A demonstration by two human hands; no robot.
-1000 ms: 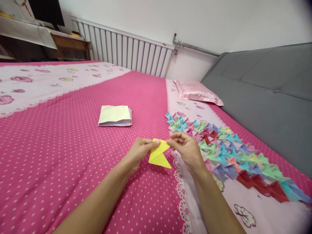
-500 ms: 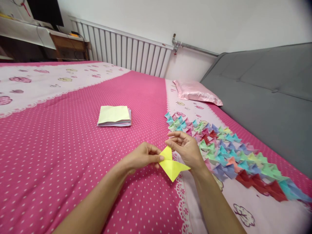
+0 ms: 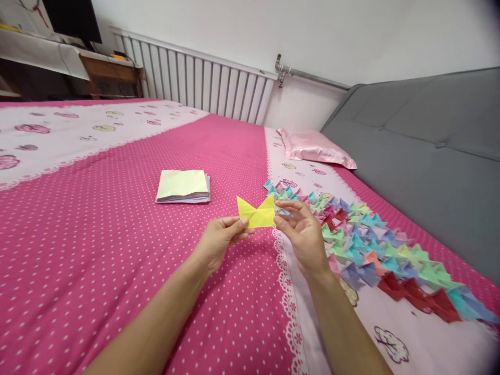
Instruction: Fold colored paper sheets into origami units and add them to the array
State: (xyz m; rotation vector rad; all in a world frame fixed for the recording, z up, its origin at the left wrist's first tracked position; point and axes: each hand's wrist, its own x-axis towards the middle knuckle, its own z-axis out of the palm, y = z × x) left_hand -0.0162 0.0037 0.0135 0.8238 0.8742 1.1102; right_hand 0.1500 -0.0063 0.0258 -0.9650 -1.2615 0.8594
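filling the view, a bed, dotted deep pink with pale printed bands and lacy borders. behind it, a white wall; up the right side, a grey padded headboard. along the far wall, a radiator, white and ribbed. and look right: row after row of paper shapes on the pale band, blue, green, red, pink, purple. far left, a desk. near the headboard, a shiny pink pillow. on the desk, a black monitor. centre now: right hand and left hand, both busy. beyond the left hand, a stack of paper, pale yellow on top. and between both hands, above the bed, the yellow paper, folded, two points up, notch between: lower left pinched by left thumb and fingers, right edge gripped by the right.
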